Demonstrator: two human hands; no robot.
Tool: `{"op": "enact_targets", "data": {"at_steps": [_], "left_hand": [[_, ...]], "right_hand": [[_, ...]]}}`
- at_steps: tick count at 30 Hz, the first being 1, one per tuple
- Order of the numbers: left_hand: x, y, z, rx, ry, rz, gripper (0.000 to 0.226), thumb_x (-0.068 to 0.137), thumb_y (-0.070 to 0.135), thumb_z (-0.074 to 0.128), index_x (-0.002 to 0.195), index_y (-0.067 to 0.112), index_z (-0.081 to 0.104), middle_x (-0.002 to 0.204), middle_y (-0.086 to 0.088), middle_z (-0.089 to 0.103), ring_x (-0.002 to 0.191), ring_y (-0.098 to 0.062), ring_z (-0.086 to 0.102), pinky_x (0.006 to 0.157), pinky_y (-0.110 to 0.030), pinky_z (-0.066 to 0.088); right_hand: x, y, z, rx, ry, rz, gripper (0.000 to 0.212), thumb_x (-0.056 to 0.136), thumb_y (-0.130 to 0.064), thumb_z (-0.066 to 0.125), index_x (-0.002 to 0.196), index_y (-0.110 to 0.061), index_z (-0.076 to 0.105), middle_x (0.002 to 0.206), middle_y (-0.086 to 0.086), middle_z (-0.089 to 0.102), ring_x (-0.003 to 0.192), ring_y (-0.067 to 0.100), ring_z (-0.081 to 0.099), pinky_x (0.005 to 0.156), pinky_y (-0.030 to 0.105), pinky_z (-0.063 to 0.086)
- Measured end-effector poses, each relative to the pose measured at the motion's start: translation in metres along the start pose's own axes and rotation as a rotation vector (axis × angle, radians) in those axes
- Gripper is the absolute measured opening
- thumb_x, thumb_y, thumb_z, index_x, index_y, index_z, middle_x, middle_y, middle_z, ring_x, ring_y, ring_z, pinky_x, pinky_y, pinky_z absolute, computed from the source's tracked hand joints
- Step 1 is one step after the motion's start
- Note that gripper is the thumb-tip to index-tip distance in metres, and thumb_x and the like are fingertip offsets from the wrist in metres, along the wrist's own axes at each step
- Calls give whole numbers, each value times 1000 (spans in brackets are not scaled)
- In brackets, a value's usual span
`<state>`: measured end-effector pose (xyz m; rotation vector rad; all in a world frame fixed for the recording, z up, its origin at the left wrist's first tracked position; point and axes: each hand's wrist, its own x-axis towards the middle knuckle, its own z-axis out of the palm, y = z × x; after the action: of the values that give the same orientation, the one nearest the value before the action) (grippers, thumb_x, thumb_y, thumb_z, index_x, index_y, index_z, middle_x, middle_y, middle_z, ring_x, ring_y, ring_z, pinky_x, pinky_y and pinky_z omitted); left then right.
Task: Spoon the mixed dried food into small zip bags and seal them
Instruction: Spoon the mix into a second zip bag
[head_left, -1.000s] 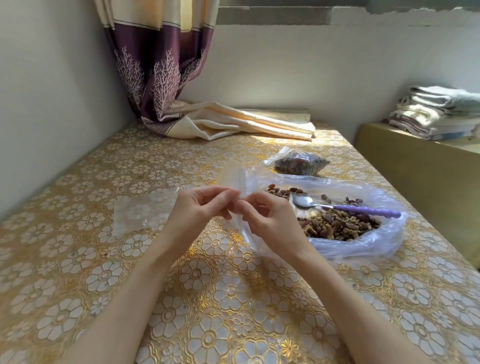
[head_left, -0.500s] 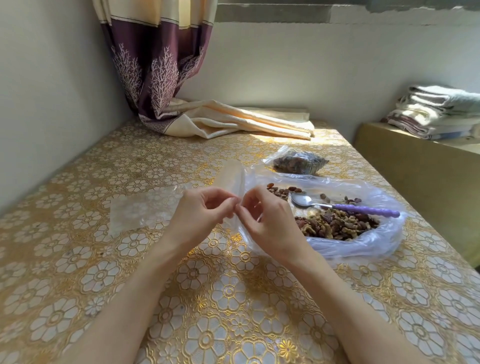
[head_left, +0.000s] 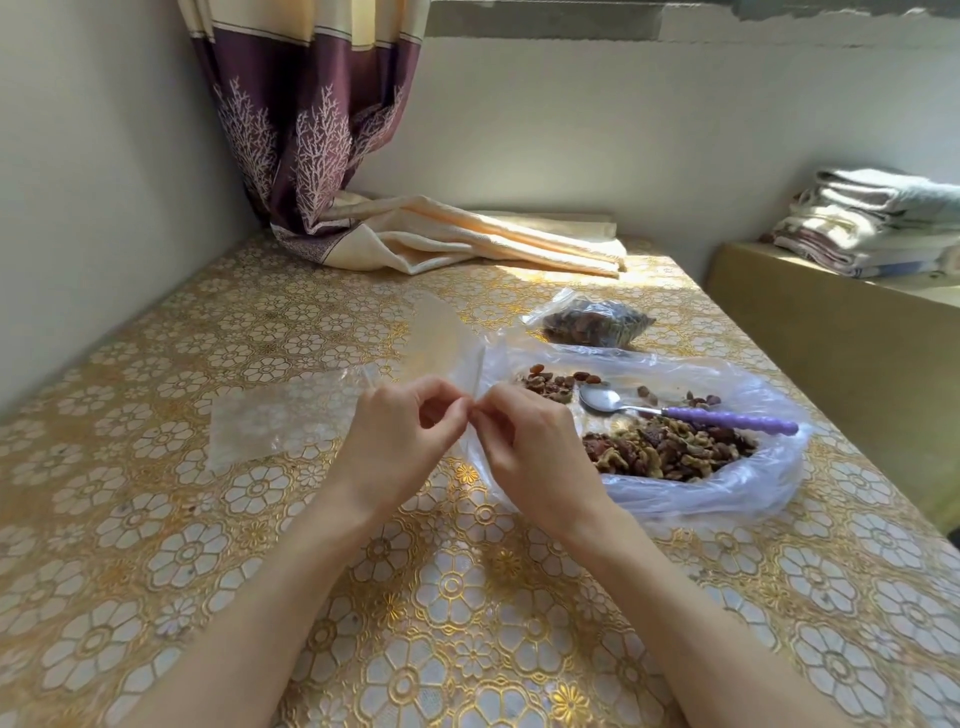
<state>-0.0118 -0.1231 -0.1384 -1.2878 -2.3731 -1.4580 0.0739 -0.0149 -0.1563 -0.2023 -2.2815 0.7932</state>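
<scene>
Left hand (head_left: 402, 436) and right hand (head_left: 524, 447) held together above the table (head_left: 156, 571), fingertips meeting, both pinching the lower edge of an empty small zip bag (head_left: 441, 343). Fingers of both hands curled, thumbs against forefingers, with the thin plastic between them. Bag standing up from the fingertips, clear and slightly bent toward the far side.

Just beyond the left hand and to its left, flat on the table: more empty zip bags (head_left: 275, 421), transparent, lying as one sheet or a small stack; cannot tell how many.

Directly right of the right hand, almost touching its back: a large open plastic bag (head_left: 727, 483), pale violet, spread out with mixed dried food (head_left: 670, 449) heaped inside. Above the heap, inside the same bag: a spoon (head_left: 675, 413), metal bowl toward the hands, purple handle pointing away to the right. A few loose pieces near the spoon bowl.

Farther beyond the right hand: one filled zip bag (head_left: 592, 322), dark contents, lying on the table.

Far beyond both hands: a curtain (head_left: 311, 130) hanging, its end lying on the table. Far right, on a separate surface: folded towels (head_left: 872, 223).
</scene>
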Motion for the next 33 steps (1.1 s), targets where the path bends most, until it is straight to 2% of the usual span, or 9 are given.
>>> {"op": "enact_targets", "data": {"at_steps": [6, 10, 13, 17, 22, 25, 27, 29, 33], "left_hand": [[2, 1, -6, -110, -43, -26, 9, 85, 15, 65, 78, 18, 69, 62, 3, 67, 55, -4, 61, 51, -10, 42], [3, 4, -10, -187, -65, -43, 8, 84, 16, 66, 78, 20, 69, 68, 1, 70, 61, -8, 65, 56, -16, 50], [5, 4, -12, -71, 24, 12, 11, 84, 13, 65, 75, 19, 66, 67, 1, 69, 61, -9, 64, 58, -20, 52], [4, 0, -15, 177, 84, 107, 19, 83, 13, 61, 67, 20, 53, 61, 9, 55, 56, -3, 51, 51, -14, 38], [3, 2, -16, 340, 27, 257, 22, 76, 33, 41, 67, 15, 49, 79, 2, 51, 78, -16, 49, 66, -28, 42], [1, 5, -14, 350, 22, 294, 25, 76, 31, 42, 66, 10, 52, 84, 0, 51, 83, -17, 50, 67, -29, 45], [0, 7, -12, 369, 36, 295, 24, 79, 27, 47, 66, 8, 55, 84, -1, 52, 81, -18, 52, 63, -33, 48], [0, 7, -9, 387, 34, 301, 21, 81, 24, 53, 68, 8, 57, 84, -2, 53, 80, -19, 52, 62, -36, 49], [0, 7, -9, 444, 1, 361, 26, 82, 29, 46, 68, 10, 57, 84, -1, 53, 82, -20, 51, 69, -38, 46]], "right_hand": [[4, -6, -5, 303, -20, 211, 20, 92, -14, 58, 73, -8, 61, 64, 10, 60, 57, 24, 53, 57, 37, 44], [8, -4, -10, 414, -44, 316, 19, 91, -11, 58, 72, -14, 60, 60, -3, 57, 50, 2, 49, 52, 19, 37], [11, 0, -11, 335, 107, 383, 23, 88, -11, 60, 65, -13, 58, 58, 1, 58, 49, 6, 49, 51, 21, 37], [11, 6, -13, 218, 292, 381, 22, 87, -11, 57, 65, -11, 57, 55, -3, 56, 48, 1, 49, 49, 15, 39], [12, 8, -15, 20, 350, 293, 15, 88, -11, 60, 74, -10, 57, 56, -12, 51, 50, -3, 51, 51, 9, 38], [12, 6, -18, 13, 321, 319, 23, 88, -17, 63, 68, -9, 56, 53, -5, 51, 46, 3, 46, 51, 15, 37], [9, -1, -17, 89, 262, 329, 37, 88, -25, 64, 58, -4, 58, 46, 5, 52, 42, 15, 46, 50, 27, 39], [7, -10, -16, 295, 170, 371, 40, 89, -30, 63, 55, -8, 62, 37, 3, 51, 32, 14, 44, 41, 24, 39], [9, -14, -21, 609, 141, 390, 21, 91, -13, 61, 73, -5, 69, 53, 5, 65, 41, 12, 58, 42, 17, 43]]}}
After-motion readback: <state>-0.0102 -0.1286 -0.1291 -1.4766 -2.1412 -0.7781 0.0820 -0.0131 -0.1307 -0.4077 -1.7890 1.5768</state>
